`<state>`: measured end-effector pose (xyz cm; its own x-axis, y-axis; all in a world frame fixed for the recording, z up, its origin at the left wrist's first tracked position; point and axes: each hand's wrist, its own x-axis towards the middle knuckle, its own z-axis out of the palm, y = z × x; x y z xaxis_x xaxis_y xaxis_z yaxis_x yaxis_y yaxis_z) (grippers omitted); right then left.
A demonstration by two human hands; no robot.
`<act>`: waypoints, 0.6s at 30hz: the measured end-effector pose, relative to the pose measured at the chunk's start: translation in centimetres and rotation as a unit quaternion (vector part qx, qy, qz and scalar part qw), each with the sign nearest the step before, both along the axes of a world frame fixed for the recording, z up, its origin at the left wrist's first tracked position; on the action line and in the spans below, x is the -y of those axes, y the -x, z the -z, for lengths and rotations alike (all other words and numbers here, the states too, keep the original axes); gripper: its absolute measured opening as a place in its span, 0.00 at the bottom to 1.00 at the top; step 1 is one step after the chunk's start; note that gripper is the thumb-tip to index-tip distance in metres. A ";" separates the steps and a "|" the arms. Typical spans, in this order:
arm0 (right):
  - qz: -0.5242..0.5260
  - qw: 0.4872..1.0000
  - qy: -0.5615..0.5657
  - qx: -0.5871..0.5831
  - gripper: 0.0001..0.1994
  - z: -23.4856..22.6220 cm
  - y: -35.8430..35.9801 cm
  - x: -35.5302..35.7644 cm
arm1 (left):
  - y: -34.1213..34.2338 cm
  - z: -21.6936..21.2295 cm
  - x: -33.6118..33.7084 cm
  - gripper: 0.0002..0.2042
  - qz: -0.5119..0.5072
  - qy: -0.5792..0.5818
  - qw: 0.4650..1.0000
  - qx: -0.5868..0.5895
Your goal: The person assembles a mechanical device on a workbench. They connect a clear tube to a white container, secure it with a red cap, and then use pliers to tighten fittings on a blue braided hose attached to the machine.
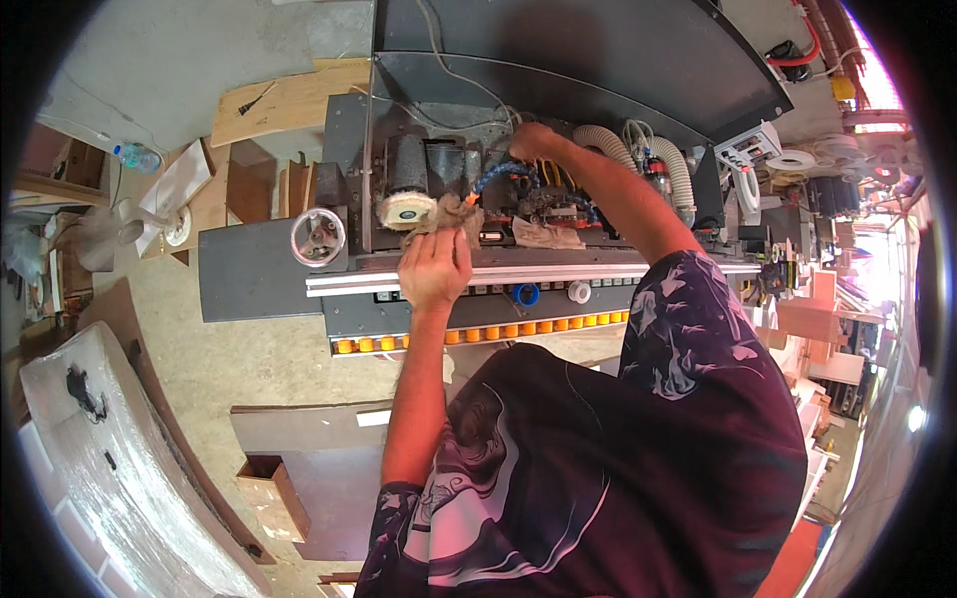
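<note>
Head view shows both bare hands at work in the open top of a long dark grey metal machine [349,319]. The left hand [434,271] is at a crumpled grey-brown cloth [462,221], which lies just beside a round cream-white buffing wheel [407,210]. The fingers of this hand are bent toward the cloth and touch it; their tips are not visible, so whether they are closed on it cannot be determined. The right hand [533,143] is farther back inside the machine, above a blue coiled hose [494,175] with an orange end near the cloth. Its fingers are turned away from view and their state cannot be told; the area beneath is dark and cluttered, and contact with any part is unconfirmed.

A pale flat scrap [546,235] lies to the right of the cloth, behind a silver-white metal rail [518,281]. Below the rail, a blue plastic ring [525,294] sits left of a smaller white ring [578,291], both above a row of orange-yellow rollers [495,333]. A silver handwheel [319,237] stands at the machine's left end.
</note>
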<state>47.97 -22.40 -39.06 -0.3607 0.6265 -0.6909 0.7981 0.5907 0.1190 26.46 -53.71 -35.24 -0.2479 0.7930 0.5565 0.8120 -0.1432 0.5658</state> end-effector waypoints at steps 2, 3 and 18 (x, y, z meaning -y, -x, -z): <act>0.045 0.998 -0.022 -0.029 0.17 -0.2 0.8 0.4 | -0.2 0.3 0.0 0.07 -0.015 0.004 1.000 -0.003; 0.006 0.998 -0.047 -0.045 0.17 0.4 0.3 0.5 | -0.5 0.1 0.0 0.06 -0.021 0.005 1.000 0.002; 0.317 0.811 -0.087 -0.485 0.14 -1.5 -14.1 6.6 | -4.5 -5.2 -6.7 0.08 -0.071 0.067 0.992 0.076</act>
<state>62.08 -29.01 -37.57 -0.2492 0.9557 -0.1565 0.7030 0.0674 -0.7080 30.92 -47.05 -30.07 -0.4347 0.8088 0.3962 0.7225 0.0506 0.6895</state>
